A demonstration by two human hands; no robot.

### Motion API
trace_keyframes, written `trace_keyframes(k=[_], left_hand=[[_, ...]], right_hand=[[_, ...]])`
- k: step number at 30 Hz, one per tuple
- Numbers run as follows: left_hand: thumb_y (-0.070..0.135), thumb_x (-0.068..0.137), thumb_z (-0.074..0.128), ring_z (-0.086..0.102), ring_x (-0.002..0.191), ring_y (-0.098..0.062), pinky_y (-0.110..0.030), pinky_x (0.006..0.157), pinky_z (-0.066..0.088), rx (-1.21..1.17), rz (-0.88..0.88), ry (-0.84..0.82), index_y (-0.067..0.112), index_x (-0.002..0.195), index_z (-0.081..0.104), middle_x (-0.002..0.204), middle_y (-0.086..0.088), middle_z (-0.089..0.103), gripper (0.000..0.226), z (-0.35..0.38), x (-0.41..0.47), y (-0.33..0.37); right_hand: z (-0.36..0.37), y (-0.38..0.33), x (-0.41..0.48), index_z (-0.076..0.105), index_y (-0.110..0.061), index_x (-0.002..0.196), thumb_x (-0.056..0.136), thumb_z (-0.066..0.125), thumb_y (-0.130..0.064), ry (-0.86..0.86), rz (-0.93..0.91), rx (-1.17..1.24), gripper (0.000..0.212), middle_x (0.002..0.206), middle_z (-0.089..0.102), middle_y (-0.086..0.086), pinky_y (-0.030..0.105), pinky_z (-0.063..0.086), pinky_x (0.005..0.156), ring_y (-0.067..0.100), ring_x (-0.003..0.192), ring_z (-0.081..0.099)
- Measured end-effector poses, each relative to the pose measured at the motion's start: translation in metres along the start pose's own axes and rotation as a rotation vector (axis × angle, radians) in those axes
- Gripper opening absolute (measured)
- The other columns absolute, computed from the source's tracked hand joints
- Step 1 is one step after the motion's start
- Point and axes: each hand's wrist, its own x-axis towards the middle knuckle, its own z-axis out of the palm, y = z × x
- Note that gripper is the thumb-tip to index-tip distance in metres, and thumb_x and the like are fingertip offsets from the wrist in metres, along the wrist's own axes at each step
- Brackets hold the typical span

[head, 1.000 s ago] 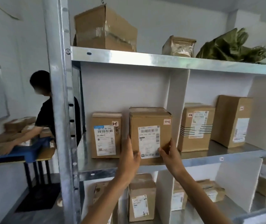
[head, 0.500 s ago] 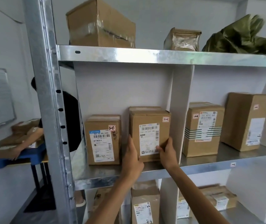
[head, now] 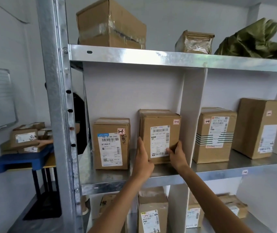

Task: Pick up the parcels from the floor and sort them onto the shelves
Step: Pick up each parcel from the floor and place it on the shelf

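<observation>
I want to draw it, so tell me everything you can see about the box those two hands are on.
It is a brown cardboard box, standing upright on the middle metal shelf beside a white divider. A white label with barcodes covers much of its front, and a small red-edged sticker with handwritten marks sits near its top right corner. The left hand presses flat on its left side; the right hand grips its lower right corner.
</observation>
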Motion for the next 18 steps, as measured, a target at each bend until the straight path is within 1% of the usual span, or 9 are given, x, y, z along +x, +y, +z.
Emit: trace_keyframes(k=[3, 4, 6, 8, 10, 13, 14, 16, 18], left_hand=[[-0.001, 0.089, 0.05, 0.026, 0.141, -0.019, -0.031, 0.115, 0.027, -0.056, -0.023, 0.028, 0.023, 0.15, -0.007, 0.157, -0.003, 0.016, 0.087, 0.0, -0.009, 0.0], [-0.001, 0.09, 0.049, 0.023, 0.142, -0.017, -0.027, 0.116, 0.023, -0.058, -0.006, 0.059, 0.024, 0.15, -0.004, 0.158, -0.001, 0.015, 0.084, 0.0, -0.016, -0.001], [-0.002, 0.091, 0.048, 0.012, 0.145, -0.007, -0.014, 0.113, 0.012, -0.055, 0.099, 0.13, 0.027, 0.15, 0.003, 0.158, 0.008, 0.01, 0.08, 0.0, -0.032, -0.004], [-0.004, 0.09, 0.047, 0.01, 0.144, 0.0, -0.008, 0.112, 0.01, -0.052, 0.226, 0.19, 0.029, 0.149, 0.012, 0.157, 0.014, 0.013, 0.076, -0.006, -0.047, -0.008], [-0.007, 0.089, 0.045, 0.016, 0.144, -0.003, -0.014, 0.115, 0.015, -0.05, 0.339, 0.248, 0.026, 0.148, 0.022, 0.155, 0.012, 0.02, 0.071, -0.02, -0.055, -0.012], [-0.014, 0.084, 0.044, 0.022, 0.143, -0.007, -0.024, 0.117, 0.023, -0.027, 0.422, 0.416, 0.024, 0.144, 0.031, 0.151, 0.009, 0.028, 0.072, -0.05, -0.056, -0.02], [-0.016, 0.082, 0.045, 0.022, 0.143, -0.009, -0.028, 0.116, 0.026, -0.011, 0.418, 0.484, 0.021, 0.143, 0.032, 0.151, 0.007, 0.029, 0.073, -0.06, -0.054, -0.025], [-0.017, 0.081, 0.048, 0.021, 0.143, -0.012, -0.04, 0.114, 0.033, 0.016, 0.355, 0.6, 0.017, 0.144, 0.03, 0.151, 0.002, 0.028, 0.074, -0.078, -0.05, -0.037], [-0.011, 0.083, 0.052, 0.014, 0.145, -0.013, -0.046, 0.114, 0.031, 0.041, 0.24, 0.666, 0.02, 0.148, 0.019, 0.155, -0.001, 0.02, 0.079, -0.092, -0.045, -0.049]], right_hand=[[0.001, 0.007, -0.004, 0.034, -0.009, 0.132, 0.094, 0.054, -0.018, 0.016, 0.052, -0.014, 0.044, 0.129, 0.053, 0.011, 0.043, 0.04, 0.104, 0.03, 0.122, 0.049], [0.003, 0.01, -0.008, 0.036, -0.007, 0.13, 0.093, 0.055, -0.02, 0.036, 0.063, -0.032, 0.043, 0.128, 0.054, 0.012, 0.044, 0.042, 0.103, 0.032, 0.12, 0.05], [0.006, 0.014, -0.017, 0.04, -0.003, 0.125, 0.093, 0.055, -0.018, 0.118, 0.039, -0.082, 0.039, 0.124, 0.054, 0.017, 0.045, 0.044, 0.1, 0.035, 0.116, 0.052], [0.009, 0.015, -0.026, 0.04, 0.001, 0.125, 0.093, 0.053, -0.013, 0.209, -0.012, -0.103, 0.037, 0.127, 0.05, 0.02, 0.047, 0.043, 0.1, 0.037, 0.116, 0.05], [0.013, 0.016, -0.041, 0.034, -0.001, 0.135, 0.094, 0.049, -0.009, 0.283, -0.083, -0.114, 0.044, 0.136, 0.041, 0.019, 0.044, 0.04, 0.106, 0.035, 0.122, 0.047], [0.028, 0.017, -0.074, 0.033, -0.014, 0.141, 0.095, 0.047, -0.006, 0.377, -0.336, -0.13, 0.048, 0.141, 0.036, 0.006, 0.029, 0.034, 0.106, 0.016, 0.123, 0.042], [0.035, 0.015, -0.084, 0.036, -0.017, 0.139, 0.093, 0.046, -0.002, 0.361, -0.419, -0.139, 0.05, 0.14, 0.036, 0.003, 0.027, 0.033, 0.105, 0.009, 0.122, 0.04], [0.052, 0.007, -0.095, 0.039, -0.02, 0.137, 0.09, 0.046, 0.006, 0.24, -0.533, -0.15, 0.055, 0.137, 0.039, -0.001, 0.026, 0.036, 0.106, 0.003, 0.121, 0.04], [0.07, -0.006, -0.099, 0.039, -0.021, 0.138, 0.09, 0.046, 0.004, 0.085, -0.576, -0.145, 0.055, 0.136, 0.04, -0.006, 0.025, 0.039, 0.107, 0.0, 0.12, 0.042]])
